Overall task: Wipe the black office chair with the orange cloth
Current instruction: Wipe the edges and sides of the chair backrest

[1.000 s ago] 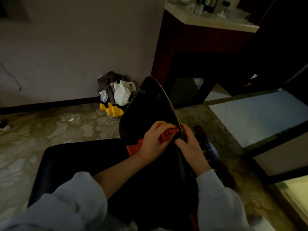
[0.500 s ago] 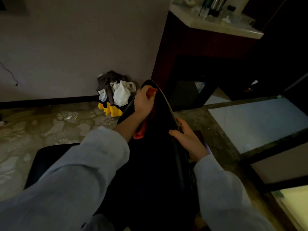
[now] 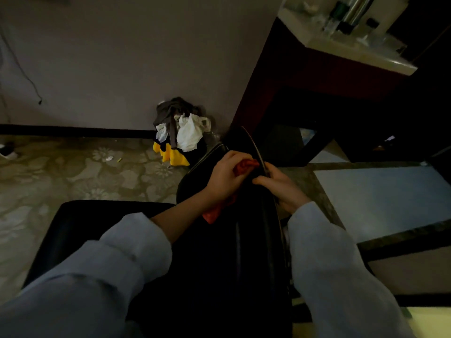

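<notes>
The black office chair (image 3: 219, 259) stands below me, its seat to the left and its backrest running up the middle of the view. My left hand (image 3: 225, 178) grips the bunched orange cloth (image 3: 245, 165) and presses it against the upper part of the backrest, near its right edge. A tail of the cloth hangs out below my wrist. My right hand (image 3: 280, 189) holds the backrest's right edge just beside the cloth, thumb on the front face and fingers wrapped behind.
A pile of grey, white and yellow clothes (image 3: 179, 135) lies against the wall beyond the chair. A dark red counter (image 3: 346, 57) with bottles on top stands at the upper right. Patterned floor (image 3: 61, 176) spreads to the left, pale tiles (image 3: 380, 196) to the right.
My left hand swept the cloth up to the top of the backrest and has come back down to mid-height beside my right hand. My right hand stayed on the backrest's edge.
</notes>
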Motion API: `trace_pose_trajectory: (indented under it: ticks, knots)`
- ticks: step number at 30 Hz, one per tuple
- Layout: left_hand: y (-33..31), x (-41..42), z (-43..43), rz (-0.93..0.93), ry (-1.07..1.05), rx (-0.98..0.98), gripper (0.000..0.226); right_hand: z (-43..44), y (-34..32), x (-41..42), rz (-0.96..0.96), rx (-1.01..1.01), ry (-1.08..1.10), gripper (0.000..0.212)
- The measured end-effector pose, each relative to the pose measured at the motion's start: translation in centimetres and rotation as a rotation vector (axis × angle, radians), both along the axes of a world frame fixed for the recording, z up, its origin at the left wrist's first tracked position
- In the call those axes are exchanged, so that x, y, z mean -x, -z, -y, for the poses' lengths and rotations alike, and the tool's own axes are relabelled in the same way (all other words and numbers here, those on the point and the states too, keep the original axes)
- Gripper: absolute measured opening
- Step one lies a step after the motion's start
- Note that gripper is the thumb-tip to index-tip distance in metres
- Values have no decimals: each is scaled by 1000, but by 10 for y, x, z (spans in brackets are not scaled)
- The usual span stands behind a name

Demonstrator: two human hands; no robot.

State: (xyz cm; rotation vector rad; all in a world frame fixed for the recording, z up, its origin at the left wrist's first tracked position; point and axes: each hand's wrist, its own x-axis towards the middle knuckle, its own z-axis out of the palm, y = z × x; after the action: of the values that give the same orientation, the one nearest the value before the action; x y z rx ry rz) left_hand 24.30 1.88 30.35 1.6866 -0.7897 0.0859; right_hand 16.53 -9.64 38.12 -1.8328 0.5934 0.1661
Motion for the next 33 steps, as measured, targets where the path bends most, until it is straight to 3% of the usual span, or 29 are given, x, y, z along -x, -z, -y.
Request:
trace_pose_trajectory:
  ticks: [7,11,15,18,26,30,33]
  knots:
    - [17,-73,24,-265,-385,-123,26,-4,1,-30,16,23,67,53]
    - [22,-89,38,-392,-407,-30,42,0,7,-27,50,57,70,55]
    - [17,-79,40,-351,-395,48,30,1,9,-28,87,68,58,41]
    - [9,-62,36,-217,-312,43,20,1,9,-27,105,85,72,39]
    - [8,-5,7,-73,17,179,23,-4,11,-25,139,67,123,38]
    - [1,-39,14,7,-92,-3,21,-10,4,-13,166,122,67,38]
    - [2,-63,27,-136,-268,-42,21,-12,-1,16,168,133,63,42]
